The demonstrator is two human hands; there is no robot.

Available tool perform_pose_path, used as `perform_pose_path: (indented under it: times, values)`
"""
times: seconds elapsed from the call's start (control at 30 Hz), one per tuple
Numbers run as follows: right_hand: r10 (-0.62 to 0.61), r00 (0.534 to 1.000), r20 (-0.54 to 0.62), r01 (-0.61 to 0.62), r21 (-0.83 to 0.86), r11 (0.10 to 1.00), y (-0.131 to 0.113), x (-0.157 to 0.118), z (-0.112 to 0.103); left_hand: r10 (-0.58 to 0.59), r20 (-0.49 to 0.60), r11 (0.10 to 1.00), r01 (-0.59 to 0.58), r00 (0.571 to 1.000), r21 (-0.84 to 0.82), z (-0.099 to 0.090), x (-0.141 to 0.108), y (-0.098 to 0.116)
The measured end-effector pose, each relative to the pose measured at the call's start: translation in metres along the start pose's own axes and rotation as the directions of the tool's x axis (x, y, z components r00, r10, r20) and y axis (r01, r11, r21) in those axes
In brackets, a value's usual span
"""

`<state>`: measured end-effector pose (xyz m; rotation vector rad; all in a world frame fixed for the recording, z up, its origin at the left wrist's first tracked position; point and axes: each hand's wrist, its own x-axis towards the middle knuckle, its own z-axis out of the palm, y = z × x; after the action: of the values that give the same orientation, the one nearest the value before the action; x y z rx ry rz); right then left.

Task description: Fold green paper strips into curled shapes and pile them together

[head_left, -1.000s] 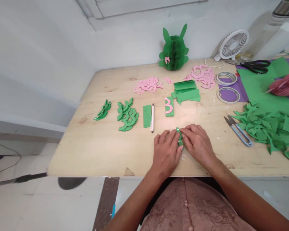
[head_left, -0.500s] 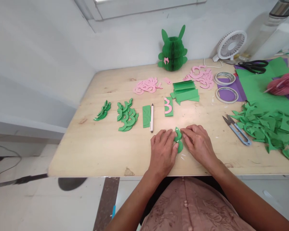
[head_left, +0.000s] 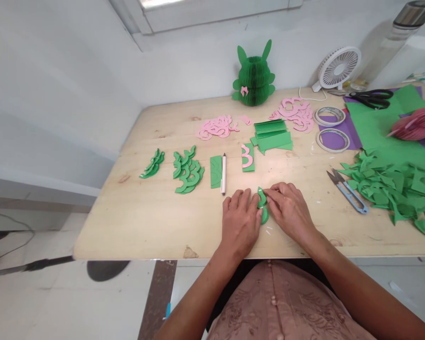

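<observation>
A curved green paper piece (head_left: 264,216) with small white strips on it lies on the table between my hands. My left hand (head_left: 240,222) rests flat at its left side, fingers spread, fingertips touching its edge. At its upper right, the thumb and index finger of my right hand (head_left: 290,208) are pinched together; what they hold, if anything, is too small to make out. Beyond my hands lie a white pen (head_left: 223,174), a green card (head_left: 216,172) and a pink curved piece (head_left: 248,157) on another green card. Stacks of green curved pieces (head_left: 189,174) are at the left.
Blue-handled snips (head_left: 354,197) and green scraps (head_left: 393,186) lie to the right. Behind them are tape rolls (head_left: 333,140), black scissors (head_left: 371,98) and a white fan (head_left: 340,68). A green paper figure (head_left: 255,80) stands at the wall, behind pink cutouts (head_left: 216,126).
My right fingertips have shifted slightly left, onto the top edge of the green piece. My left hand stays almost where it was. The view has moved a little.
</observation>
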<state>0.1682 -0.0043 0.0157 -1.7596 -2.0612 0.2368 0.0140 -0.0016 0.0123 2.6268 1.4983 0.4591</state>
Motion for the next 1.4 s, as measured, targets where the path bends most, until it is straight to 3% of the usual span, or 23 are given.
perform_pose_path:
  times: [0.57,0.83,1.0,1.4]
  values:
    - [-0.008,1.000,-0.028,0.007,-0.018,1.000,0.000,-0.001,0.003,0.013,-0.008,1.000,-0.013,1.000,0.022,0.003,-0.001,-0.002]
    - [-0.005,0.999,-0.039,0.005,-0.004,1.000,0.001,-0.002,0.003,-0.008,-0.029,0.998,0.007,1.000,-0.060,0.002,-0.003,-0.002]
    - [0.008,1.000,-0.024,-0.008,0.006,1.000,0.002,-0.003,0.002,0.076,-0.032,0.994,-0.078,0.997,-0.076,0.004,-0.006,0.002]
    - [-0.130,0.988,0.083,0.141,-0.148,0.979,0.006,-0.001,-0.005,0.136,-0.011,0.991,-0.136,0.991,0.009,0.012,-0.009,0.003]
